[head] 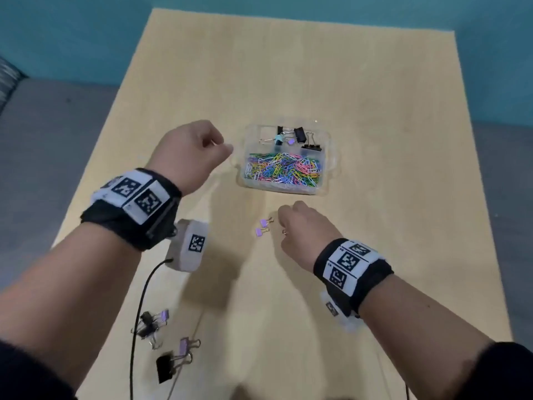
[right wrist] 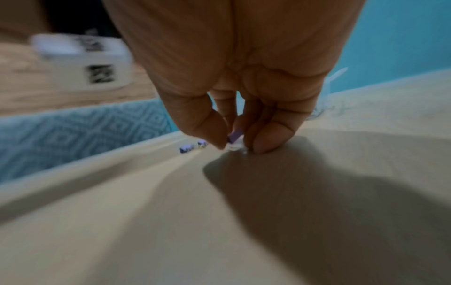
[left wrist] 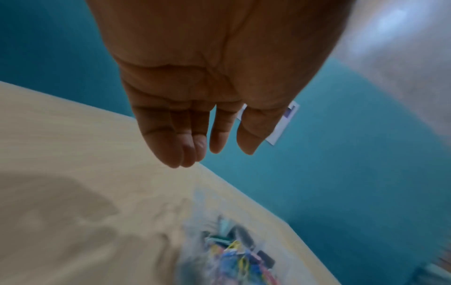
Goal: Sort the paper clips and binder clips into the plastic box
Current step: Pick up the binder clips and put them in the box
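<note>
A clear plastic box (head: 241,171) stands mid-table. Its near compartment holds several coloured paper clips (head: 284,168); the far one holds black and pastel binder clips (head: 300,135). My left hand (head: 219,147) hovers just left of the box, and the left wrist view shows its fingers (left wrist: 175,150) hanging relaxed and holding nothing. My right hand (head: 281,217) is down on the table in front of the box. In the right wrist view its thumb and fingertips pinch a small purple binder clip (right wrist: 234,137). Two more purple binder clips (head: 264,227) lie just left of that hand.
Several black and purple binder clips lie at the near left in two clusters (head: 151,324) (head: 173,360). A black cable (head: 138,313) runs from the left wrist camera (head: 190,246) past them. The wooden table (head: 360,82) ends at teal walls and grey floor.
</note>
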`<state>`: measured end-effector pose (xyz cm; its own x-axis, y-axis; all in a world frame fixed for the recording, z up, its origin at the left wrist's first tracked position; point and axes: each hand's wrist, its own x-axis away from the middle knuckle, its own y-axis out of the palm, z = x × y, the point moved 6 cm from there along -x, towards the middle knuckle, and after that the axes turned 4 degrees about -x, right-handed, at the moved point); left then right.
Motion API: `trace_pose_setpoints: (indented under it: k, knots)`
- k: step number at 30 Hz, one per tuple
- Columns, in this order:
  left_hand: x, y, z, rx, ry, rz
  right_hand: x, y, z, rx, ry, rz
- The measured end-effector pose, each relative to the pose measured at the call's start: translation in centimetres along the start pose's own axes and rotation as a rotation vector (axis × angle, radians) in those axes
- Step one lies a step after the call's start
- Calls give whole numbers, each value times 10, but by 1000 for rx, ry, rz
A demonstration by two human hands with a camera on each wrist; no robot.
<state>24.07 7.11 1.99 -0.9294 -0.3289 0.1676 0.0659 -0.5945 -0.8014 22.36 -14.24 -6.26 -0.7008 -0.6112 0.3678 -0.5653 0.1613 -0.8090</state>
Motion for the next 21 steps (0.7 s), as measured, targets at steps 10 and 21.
trace_pose_setpoints:
  k: [10,21]
  knots:
    - [176,-2,-167,-233,-456,-259,2,10,22,-990,439,184]
    - [223,25,-154,-369,-382,-292,-26,18,-30,87,254,45]
